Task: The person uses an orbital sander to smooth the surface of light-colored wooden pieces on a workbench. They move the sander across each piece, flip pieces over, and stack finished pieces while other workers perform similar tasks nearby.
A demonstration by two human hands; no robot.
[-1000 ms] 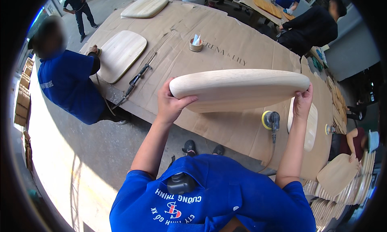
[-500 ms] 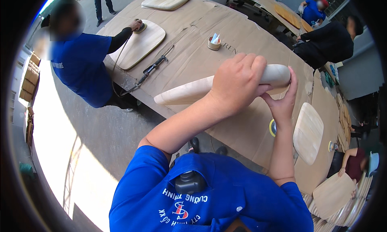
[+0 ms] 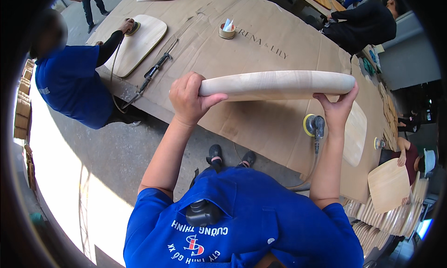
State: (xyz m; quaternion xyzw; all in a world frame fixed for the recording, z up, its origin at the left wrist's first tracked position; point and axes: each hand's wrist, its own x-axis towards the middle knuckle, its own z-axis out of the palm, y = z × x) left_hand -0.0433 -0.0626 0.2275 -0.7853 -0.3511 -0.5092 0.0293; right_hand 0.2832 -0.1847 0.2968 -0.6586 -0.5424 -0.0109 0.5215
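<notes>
I hold a pale curved wooden seat panel [image 3: 279, 84] edge-on in front of me, above the cardboard-covered table [image 3: 260, 40]. My left hand [image 3: 188, 98] grips its left end with fingers wrapped over the top. My right hand [image 3: 337, 107] holds its right end from below. A round sander with a yellow pad [image 3: 314, 126] lies on the table just under my right hand, its hose trailing toward me.
A person in blue [image 3: 70, 81] at the left sands another wooden panel [image 3: 137, 44]. A long air tool [image 3: 153, 72] and a roll of tape [image 3: 226, 31] lie on the table. Another panel [image 3: 356, 133] lies at right. Stacked panels [image 3: 386, 212] and other workers are at right.
The panel has swung from pointing away with my left hand over its near end to lying level across my view, held at both ends. My head view has shifted.
</notes>
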